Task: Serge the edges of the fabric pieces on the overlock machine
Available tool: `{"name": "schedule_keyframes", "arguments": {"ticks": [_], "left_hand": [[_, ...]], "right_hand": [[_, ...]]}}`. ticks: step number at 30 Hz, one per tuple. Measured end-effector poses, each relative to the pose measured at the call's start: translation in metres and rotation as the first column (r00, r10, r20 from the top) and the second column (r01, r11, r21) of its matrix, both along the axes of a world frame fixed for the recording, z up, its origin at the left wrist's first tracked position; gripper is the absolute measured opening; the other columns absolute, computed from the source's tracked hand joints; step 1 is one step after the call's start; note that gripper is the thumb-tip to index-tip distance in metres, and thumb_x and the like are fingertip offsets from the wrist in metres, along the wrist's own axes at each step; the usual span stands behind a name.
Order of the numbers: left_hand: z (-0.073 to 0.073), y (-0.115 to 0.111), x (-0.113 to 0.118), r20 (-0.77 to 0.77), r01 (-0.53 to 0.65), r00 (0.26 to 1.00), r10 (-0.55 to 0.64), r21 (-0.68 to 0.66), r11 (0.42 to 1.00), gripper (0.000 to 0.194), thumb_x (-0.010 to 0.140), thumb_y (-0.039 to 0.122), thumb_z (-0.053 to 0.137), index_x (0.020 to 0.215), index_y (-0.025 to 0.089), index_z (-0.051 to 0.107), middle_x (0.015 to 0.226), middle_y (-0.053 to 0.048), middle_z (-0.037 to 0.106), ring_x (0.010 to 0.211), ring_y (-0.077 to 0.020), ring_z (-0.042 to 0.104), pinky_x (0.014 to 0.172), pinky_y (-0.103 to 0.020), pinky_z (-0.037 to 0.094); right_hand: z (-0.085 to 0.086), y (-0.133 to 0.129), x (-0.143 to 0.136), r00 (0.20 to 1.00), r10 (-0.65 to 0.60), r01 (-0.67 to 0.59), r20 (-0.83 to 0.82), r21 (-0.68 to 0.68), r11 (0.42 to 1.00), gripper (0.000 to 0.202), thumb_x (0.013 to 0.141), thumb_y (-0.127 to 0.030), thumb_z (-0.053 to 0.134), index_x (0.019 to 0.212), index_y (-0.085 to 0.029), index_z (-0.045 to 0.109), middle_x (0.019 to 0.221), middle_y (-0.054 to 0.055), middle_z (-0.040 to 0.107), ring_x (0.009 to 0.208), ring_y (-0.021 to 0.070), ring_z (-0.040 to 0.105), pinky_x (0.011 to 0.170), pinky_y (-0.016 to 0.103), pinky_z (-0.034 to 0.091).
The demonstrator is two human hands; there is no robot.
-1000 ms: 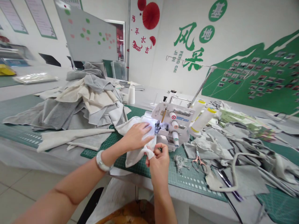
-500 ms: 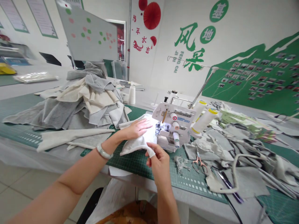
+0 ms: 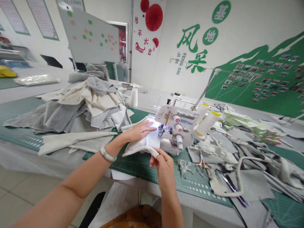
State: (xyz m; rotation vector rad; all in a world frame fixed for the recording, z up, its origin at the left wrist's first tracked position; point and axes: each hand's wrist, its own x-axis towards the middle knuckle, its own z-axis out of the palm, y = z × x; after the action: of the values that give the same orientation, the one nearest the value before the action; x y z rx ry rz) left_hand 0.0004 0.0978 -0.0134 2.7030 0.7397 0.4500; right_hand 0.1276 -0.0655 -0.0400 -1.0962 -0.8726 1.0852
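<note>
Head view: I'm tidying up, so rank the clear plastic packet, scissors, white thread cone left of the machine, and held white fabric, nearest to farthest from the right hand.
1. White fabric: in the right hand.
2. Scissors: to its right.
3. White thread cone: farther back, left.
4. Clear plastic packet: far left, back.

White cloth (image 3: 151,140), edge perhaps folded

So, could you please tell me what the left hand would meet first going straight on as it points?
Probably the sewing machine, near its lit needle area; the left hand lies on the white cloth, though depth is unclear.
</note>
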Motion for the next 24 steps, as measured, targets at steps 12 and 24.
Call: {"name": "schedule_keyframes", "arguments": {"ticks": [12,24], "left_hand": [[-0.003,0.003,0.002,-0.016,-0.065,0.998,0.065,0.002,0.998,0.043,0.097,0.021,0.036,0.138,0.021,0.051,0.152,-0.006,0.039,0.145,-0.021,0.026,0.12,-0.042,0.017],[-0.004,0.002,0.005,-0.037,-0.149,0.988,0.149,-0.017,0.989,0.045,0.097,0.019,0.033,0.14,0.02,0.048,0.154,-0.007,0.034,0.145,-0.0213,0.024,0.119,-0.042,0.019]], "right_hand": [[-0.003,-0.009,-0.004,0.706,-0.376,0.294,0.6,0.234,0.927,0.011,0.082,-0.028,0.062,0.079,-0.018,0.067,0.087,0.003,0.054,0.068,0.0127,0.052,0.057,0.023,0.043],[-0.016,-0.004,-0.008,0.359,-0.546,0.154,0.757,0.529,0.835,0.017,0.088,-0.009,0.046,0.083,-0.018,0.059,0.112,0.01,0.069,0.077,0.0144,0.068,0.06,0.023,0.046]]}}
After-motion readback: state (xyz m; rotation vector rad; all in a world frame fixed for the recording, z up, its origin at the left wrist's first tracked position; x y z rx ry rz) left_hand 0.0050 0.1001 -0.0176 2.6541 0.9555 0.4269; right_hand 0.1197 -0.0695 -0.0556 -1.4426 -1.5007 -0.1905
